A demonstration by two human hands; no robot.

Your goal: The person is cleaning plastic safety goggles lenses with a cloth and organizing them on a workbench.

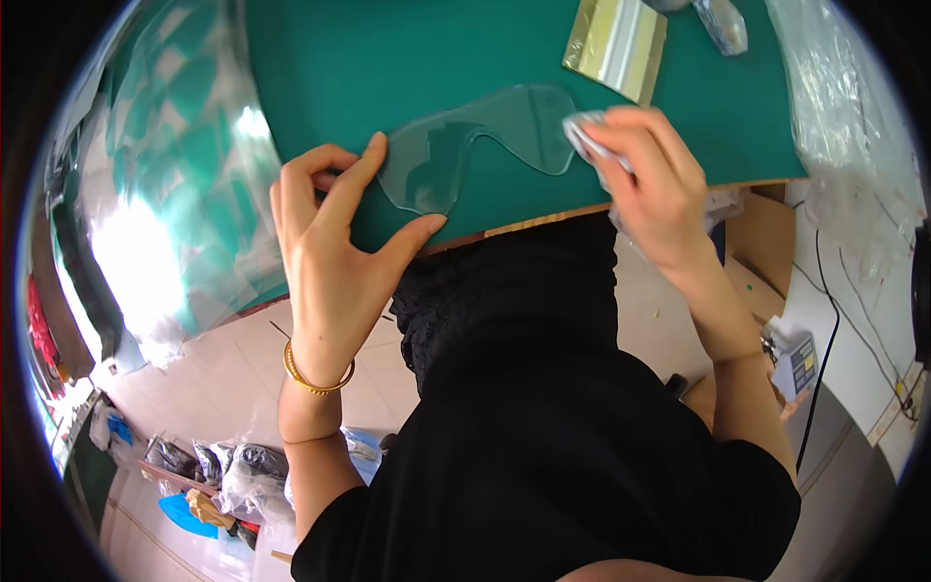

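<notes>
Item, clear visor lens (427, 160): one piece, lying on the green tabletop (407, 58), near its front edge. Two rounded lobes joined by a narrower bridge; smooth, glossy, see-through sheet with curved outline. Long axis left to right, right end slightly higher; nose notch facing the wearer's body.

Left hand (335, 228): thumb and index finger spread wide, a broad gap between them; index tip at the lens's left end, thumb tip at the lower edge of the left lobe. Remaining fingers (294, 184) bent. Gold-coloured bangle (317, 388), ringed, at the wrist.

Right hand (664, 179): fingers closed in a pinch on a crumpled white wipe (585, 134), soft and folded, at the lens's right end; whether it presses the surface cannot be told. Hand slightly blurred.

Adjacent: flat yellowish packet (618, 48), pale central band; wrinkled transparent plastic (844, 107), right; glossy clear sheeting (184, 184), left.
</notes>
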